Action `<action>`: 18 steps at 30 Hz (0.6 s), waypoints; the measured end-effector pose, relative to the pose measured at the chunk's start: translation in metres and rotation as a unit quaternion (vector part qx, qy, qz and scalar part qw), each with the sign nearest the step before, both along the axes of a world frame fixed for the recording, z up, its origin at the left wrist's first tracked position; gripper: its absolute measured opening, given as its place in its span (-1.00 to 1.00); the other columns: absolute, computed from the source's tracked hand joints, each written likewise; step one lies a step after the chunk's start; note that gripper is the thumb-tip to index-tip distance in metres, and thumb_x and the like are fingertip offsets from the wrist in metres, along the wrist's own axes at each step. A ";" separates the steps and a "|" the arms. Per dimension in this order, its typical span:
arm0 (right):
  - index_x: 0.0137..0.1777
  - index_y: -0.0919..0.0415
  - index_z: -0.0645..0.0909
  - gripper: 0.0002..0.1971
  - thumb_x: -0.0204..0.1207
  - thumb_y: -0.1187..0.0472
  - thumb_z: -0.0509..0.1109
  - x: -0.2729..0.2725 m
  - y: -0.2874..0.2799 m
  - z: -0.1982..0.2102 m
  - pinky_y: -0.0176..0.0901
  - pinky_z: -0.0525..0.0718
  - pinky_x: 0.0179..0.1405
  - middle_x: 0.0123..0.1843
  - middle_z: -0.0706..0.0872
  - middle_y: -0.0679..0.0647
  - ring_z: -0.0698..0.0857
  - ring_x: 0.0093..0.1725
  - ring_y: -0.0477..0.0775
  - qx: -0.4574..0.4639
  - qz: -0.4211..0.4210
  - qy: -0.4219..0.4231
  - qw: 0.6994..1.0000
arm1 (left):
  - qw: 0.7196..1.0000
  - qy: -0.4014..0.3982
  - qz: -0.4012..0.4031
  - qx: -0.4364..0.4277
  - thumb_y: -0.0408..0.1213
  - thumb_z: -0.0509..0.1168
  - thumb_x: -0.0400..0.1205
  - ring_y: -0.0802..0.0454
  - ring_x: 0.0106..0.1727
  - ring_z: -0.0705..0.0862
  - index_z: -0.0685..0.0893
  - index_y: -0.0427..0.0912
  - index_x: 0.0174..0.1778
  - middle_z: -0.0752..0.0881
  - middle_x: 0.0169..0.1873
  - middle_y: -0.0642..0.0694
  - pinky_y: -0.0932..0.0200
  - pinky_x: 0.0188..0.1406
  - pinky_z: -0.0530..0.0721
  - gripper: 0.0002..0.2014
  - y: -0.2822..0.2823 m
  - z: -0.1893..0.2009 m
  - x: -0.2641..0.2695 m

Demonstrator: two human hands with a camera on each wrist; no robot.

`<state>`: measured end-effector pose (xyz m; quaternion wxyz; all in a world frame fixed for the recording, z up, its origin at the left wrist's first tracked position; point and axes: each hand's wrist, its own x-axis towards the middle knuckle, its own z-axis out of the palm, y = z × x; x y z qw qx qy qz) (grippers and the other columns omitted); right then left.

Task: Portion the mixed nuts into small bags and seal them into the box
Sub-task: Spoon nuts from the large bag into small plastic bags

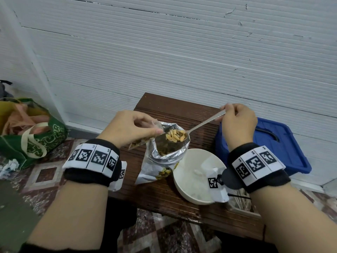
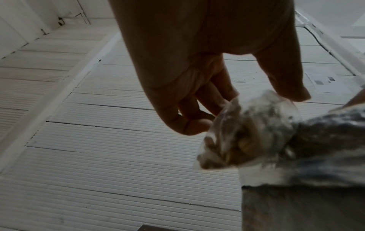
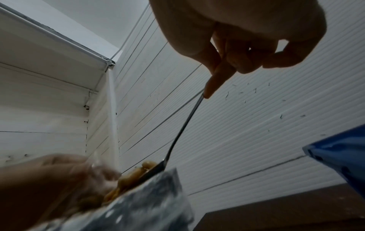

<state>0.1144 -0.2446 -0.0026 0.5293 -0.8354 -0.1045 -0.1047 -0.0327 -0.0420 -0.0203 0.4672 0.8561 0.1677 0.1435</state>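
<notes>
An open foil bag of mixed nuts [image 1: 164, 157] stands on the dark wooden table [image 1: 164, 194]. My right hand [image 1: 235, 119] grips the handle end of a metal spoon [image 1: 204, 123] whose bowl, heaped with nuts [image 1: 175, 136], hovers over the foil bag's mouth. My left hand [image 1: 135, 126] pinches the rim of a small clear bag [image 1: 140, 142] partly filled with nuts, just left of the spoon. In the left wrist view the small clear bag [image 2: 247, 134] hangs from my thumb and fingers. In the right wrist view the spoon [image 3: 183, 128] slants down to the nuts [image 3: 138, 173].
A white bowl [image 1: 193, 183] holding small clear bags sits right of the foil bag. A blue plastic box with lid [image 1: 273, 148] stands at the table's right. A green shopping bag [image 1: 32, 136] lies on the tiled floor at left. A white ribbed wall is behind.
</notes>
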 end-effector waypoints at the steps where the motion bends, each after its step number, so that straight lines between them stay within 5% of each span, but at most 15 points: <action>1: -0.07 0.18 0.71 -0.72 0.68 0.18 0.17 0.002 -0.001 0.004 -0.42 0.54 -0.28 -0.44 0.70 -0.06 0.59 -0.40 -0.21 0.005 -0.002 -0.004 1.000 | 1.000 0.000 -0.002 0.000 0.06 0.59 0.23 0.37 -0.17 0.73 0.82 0.06 -0.14 0.81 -0.31 0.19 0.42 -0.11 0.63 -0.68 -0.001 0.000 0.000; 3: -0.08 0.17 0.71 -0.73 0.68 0.19 0.16 0.004 -0.002 0.010 -0.26 0.55 -0.31 -0.45 0.70 -0.07 0.56 -0.52 -0.28 0.017 -0.002 -0.005 1.000 | 1.000 -0.003 -0.006 -0.003 -0.01 0.62 0.23 0.35 -0.20 0.74 0.81 0.01 -0.12 0.81 -0.33 0.15 0.54 -0.24 0.61 -0.66 -0.004 0.000 0.002; 6: -0.08 0.18 0.70 -0.73 0.68 0.19 0.17 0.004 0.001 0.013 -0.27 0.54 -0.30 -0.46 0.69 -0.08 0.58 -0.49 -0.26 0.020 0.005 -0.003 1.000 | 1.000 -0.011 -0.018 -0.010 -0.09 0.63 0.23 0.33 -0.20 0.75 0.80 -0.03 -0.09 0.80 -0.34 0.13 0.53 -0.22 0.62 -0.65 -0.010 0.000 0.005; 13: -0.09 0.11 0.67 -0.74 0.70 0.16 0.16 0.000 0.013 0.015 -0.57 0.43 -0.48 -0.48 0.65 -0.13 0.53 -0.57 -0.43 -0.011 0.030 0.003 0.999 | 0.999 -0.004 -0.026 0.039 0.01 0.62 0.26 0.42 -0.12 0.68 0.79 0.05 0.03 0.78 -0.19 0.17 0.58 -0.16 0.59 -0.57 -0.016 -0.003 0.011; 18: -0.10 0.12 0.67 -0.74 0.70 0.17 0.16 -0.004 0.016 0.017 -0.34 0.52 -0.27 -0.48 0.62 -0.16 0.59 -0.44 -0.27 -0.012 0.038 0.002 0.999 | 0.998 0.013 -0.031 0.054 0.04 0.61 0.27 0.46 -0.10 0.67 0.78 0.08 0.04 0.76 -0.17 0.23 0.48 -0.07 0.63 -0.58 -0.018 -0.003 0.013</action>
